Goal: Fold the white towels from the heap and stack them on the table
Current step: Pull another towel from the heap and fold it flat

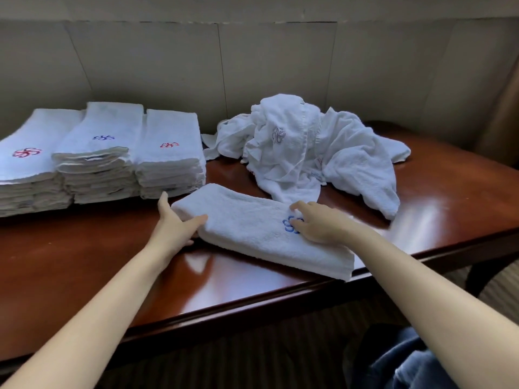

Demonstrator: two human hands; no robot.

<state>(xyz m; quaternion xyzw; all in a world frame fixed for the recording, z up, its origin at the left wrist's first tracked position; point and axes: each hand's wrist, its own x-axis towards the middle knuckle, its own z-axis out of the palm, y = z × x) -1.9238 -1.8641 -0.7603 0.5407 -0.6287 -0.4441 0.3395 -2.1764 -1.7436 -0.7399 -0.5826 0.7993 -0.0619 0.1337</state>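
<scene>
A folded white towel [261,228] lies on the dark red desk [84,262] at the centre of the frame. Its long axis runs diagonally, from its upper-left end near the stacks down to its lower-right end, which reaches the desk's near edge. A blue embroidered mark faces up near its middle.

The left hand [175,223] is at the towel's upper-left end, thumb laid on top of the fold and fingers spread against the end, not curled round it: an open grip. The right hand [317,223] rests on top of the towel over the blue mark, fingers bent loosely and pressing down; its grip holds nothing.

Three stacks of folded towels [98,161] stand side by side at the left of the frame, the nearest just beside the towel's upper-left end. The heap of unfolded towels [303,153] sits in the upper centre-right, just behind the folded towel.
</scene>
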